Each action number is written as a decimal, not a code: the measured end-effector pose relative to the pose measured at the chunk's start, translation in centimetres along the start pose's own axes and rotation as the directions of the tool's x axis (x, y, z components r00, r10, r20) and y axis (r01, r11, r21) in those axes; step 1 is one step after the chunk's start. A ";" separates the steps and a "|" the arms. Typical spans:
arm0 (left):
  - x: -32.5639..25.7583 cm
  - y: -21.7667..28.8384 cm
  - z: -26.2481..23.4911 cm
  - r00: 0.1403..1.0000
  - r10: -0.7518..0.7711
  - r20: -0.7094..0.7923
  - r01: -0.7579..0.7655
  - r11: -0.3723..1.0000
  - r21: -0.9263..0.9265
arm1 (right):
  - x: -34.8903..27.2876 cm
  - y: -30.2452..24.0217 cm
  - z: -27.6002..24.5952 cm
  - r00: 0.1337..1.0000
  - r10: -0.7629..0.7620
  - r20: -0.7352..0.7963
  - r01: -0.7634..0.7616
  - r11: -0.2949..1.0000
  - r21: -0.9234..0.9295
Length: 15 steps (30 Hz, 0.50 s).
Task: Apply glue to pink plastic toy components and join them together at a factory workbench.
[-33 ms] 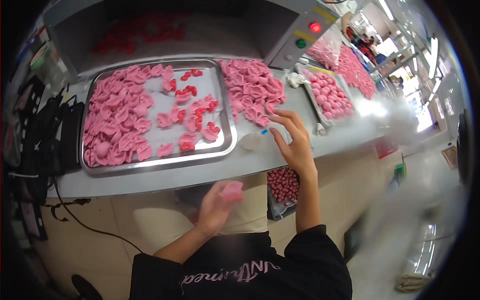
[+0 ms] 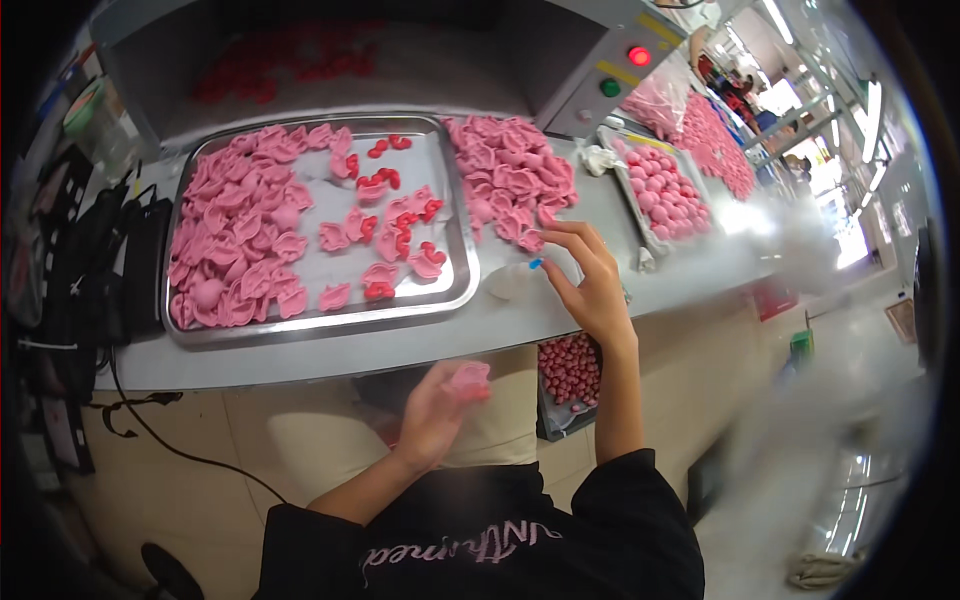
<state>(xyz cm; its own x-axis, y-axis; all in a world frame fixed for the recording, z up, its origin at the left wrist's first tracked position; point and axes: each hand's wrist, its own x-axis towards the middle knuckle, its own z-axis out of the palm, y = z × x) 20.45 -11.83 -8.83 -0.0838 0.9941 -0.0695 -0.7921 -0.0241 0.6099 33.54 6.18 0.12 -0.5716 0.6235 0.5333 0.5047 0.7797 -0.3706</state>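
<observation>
My left hand (image 2: 428,420) is in front of the bench edge, its fingers closed around a small pink moulded piece (image 2: 468,378) with a red patch on its lower side. Over the bench, my right hand (image 2: 598,295) has its thumb and forefinger apart, with nothing visible between them. Just beside the thumb tip is the blue tip of a small translucent bottle (image 2: 510,282) lying on the bench; I cannot tell if they touch. Left of it, a metal tray (image 2: 462,290) holds heaped pink moulded pieces (image 2: 235,225) and several with red parts (image 2: 403,235).
A loose heap of pink pieces (image 2: 510,170) lies right of the tray. Beyond it stands a tray of pink balls (image 2: 660,192). A grey open-fronted machine (image 2: 570,105) with red and green lit buttons backs the bench. Below the bench is a bin of dark pink balls (image 2: 570,370).
The whole view has shifted very slightly. Both hands keep nearly the same pose, and the pink piece stays in my left hand.
</observation>
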 end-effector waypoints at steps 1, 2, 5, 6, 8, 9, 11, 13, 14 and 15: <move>0.0 0.0 -0.2 0.999 -0.021 0.031 0.021 1.000 -0.006 | 0.2 0.3 0.3 0.996 0.025 0.090 -0.026 1.000 0.010; 0.0 0.1 -0.3 0.997 -0.044 0.064 0.045 0.999 -0.013 | 0.3 0.6 0.7 0.982 0.051 0.180 -0.054 0.998 0.014; 0.1 0.3 -0.5 0.995 -0.055 0.083 0.049 0.996 0.068 | 0.1 1.9 1.6 0.983 0.093 0.157 -0.098 0.995 0.027; 0.1 0.4 -0.5 0.996 -0.059 0.074 0.054 0.997 0.063 | 0.0 2.1 1.7 0.975 0.158 0.159 -0.170 0.983 0.064; 0.1 0.4 -0.7 0.996 -0.057 0.070 0.050 0.994 0.092 | -0.2 1.6 1.0 0.954 0.229 0.194 -0.257 0.957 0.135; 0.1 0.4 -0.8 0.996 -0.065 0.065 0.059 0.994 0.087 | -0.4 1.4 0.6 0.930 0.294 0.220 -0.338 0.920 0.200; 0.2 0.3 -0.9 0.996 -0.072 0.061 0.064 0.990 0.124 | -1.5 1.8 0.2 0.906 0.340 0.252 -0.400 0.884 0.243; 0.1 -0.1 -1.2 0.996 -0.072 0.057 0.065 0.991 0.121 | -2.1 2.2 0.0 0.905 0.327 0.272 -0.387 0.898 0.207; 0.1 -0.2 -1.2 0.996 -0.063 0.058 0.056 0.991 0.122 | -2.1 2.0 -0.2 0.900 0.336 0.277 -0.397 0.895 0.205; 0.1 -0.2 -1.1 0.997 -0.063 0.054 0.058 0.994 0.096 | -2.1 1.7 -0.2 0.916 0.328 0.232 -0.367 0.919 0.148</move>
<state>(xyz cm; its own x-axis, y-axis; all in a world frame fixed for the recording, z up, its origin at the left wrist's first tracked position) 19.91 -11.80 -9.82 -0.0010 0.9979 -0.0653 -0.7338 0.0436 0.6779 35.74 6.15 -1.48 -0.5076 0.8402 0.1907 0.5775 0.4961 -0.6484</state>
